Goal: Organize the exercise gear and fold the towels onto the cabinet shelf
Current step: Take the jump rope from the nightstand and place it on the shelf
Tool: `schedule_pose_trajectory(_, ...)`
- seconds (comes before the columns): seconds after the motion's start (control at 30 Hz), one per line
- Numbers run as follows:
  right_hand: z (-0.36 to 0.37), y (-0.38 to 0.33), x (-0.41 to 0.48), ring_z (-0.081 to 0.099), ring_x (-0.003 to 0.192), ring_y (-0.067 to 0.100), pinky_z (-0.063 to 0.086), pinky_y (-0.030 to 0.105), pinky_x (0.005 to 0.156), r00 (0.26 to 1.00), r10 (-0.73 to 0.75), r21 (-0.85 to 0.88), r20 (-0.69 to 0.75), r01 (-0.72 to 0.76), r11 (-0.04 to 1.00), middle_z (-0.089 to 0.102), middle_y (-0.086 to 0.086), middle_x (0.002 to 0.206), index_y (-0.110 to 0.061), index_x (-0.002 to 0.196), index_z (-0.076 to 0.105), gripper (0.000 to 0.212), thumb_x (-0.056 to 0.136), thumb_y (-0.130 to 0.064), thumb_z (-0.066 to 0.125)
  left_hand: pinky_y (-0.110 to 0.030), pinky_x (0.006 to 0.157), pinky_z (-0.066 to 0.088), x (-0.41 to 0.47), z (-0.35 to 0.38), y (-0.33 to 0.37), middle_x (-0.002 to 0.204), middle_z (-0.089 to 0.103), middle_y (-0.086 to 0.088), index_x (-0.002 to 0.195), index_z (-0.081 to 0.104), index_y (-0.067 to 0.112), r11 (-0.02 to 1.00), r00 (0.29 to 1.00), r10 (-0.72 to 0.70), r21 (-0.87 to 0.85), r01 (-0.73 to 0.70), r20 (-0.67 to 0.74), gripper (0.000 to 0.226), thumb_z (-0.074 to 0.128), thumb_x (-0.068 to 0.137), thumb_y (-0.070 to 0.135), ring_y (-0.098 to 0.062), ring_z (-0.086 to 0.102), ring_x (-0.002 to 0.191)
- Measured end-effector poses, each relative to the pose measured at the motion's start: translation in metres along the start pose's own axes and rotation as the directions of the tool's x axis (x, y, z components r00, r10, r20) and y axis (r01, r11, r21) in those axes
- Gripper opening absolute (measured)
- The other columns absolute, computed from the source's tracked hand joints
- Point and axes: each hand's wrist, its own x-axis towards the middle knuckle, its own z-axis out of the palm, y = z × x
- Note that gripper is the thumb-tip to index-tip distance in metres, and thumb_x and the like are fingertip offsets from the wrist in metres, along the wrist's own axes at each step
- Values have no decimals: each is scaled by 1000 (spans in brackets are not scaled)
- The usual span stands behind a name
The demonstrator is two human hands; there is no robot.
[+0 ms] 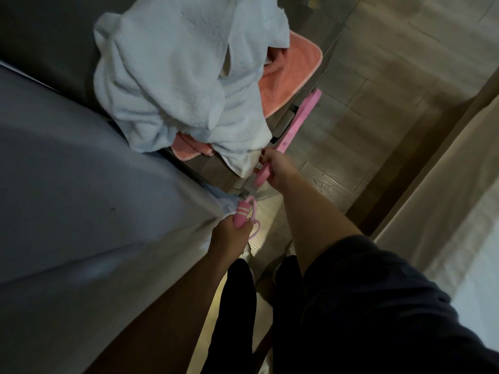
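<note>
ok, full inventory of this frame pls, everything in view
cabinet: 1, brown, centre
white towel: 1, white, heaped on cabinet
pink towel: at least 1, coral, under white towel
strap: 1, pink, alongside cabinet edge
jump rope: 1, pink, striped handle, looped cord, beside bed
bed: 1, grey, left
floor: wood planks, right
left hand: 1, grips jump rope handle
right hand: 1, grips strap's near end

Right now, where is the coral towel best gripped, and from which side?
Probably at its rounded corner, coming in from the floor side on the picture's right. There the coral towel lies flat and sticks out past the bunched white towel, which lies on top of the rest of it.
</note>
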Motion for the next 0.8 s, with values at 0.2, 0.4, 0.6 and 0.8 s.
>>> schedule_pose_trajectory(0.2,5,1,-4,44,61,20,43,33,57,999,-14,-15,-46,13,1000,42,8,68,-7,76,46,22,81,13,37,-29,55,43,0,-5,-2,55,61,0,73,61,13,1000,999,11,30,-10,-44,24,61,87,33,-21,55,52)
schedule_pose_trajectory(0.4,-14,3,-16,56,117,40,49,46,87,1000,-24,-115,-8,23,993,55,31,124,11,128,46,38,90,10,42,-30,54,42,-11,-7,2,61,62,-6,76,63,13,996,1000,-25,-86,24,-16,22,66,76,35,-21,54,52)
schedule_pose_trajectory(0.6,-50,-7,-58,50,125,43,48,54,99,995,-89,-461,-53,55,886,49,30,135,7,118,49,26,92,5,50,-29,60,46,-35,-15,18,63,63,-2,73,60,17,1000,1000,5,-29,-5,5,18,61,82,32,-24,60,63)
schedule_pose_trajectory(0.8,-77,-22,-126,62,87,25,52,31,67,993,-98,-687,58,111,718,61,23,117,4,121,45,27,95,0,50,-19,45,40,-84,-31,50,43,56,9,70,58,20,996,1000,-3,-90,2,-5,23,62,90,30,-13,55,48)
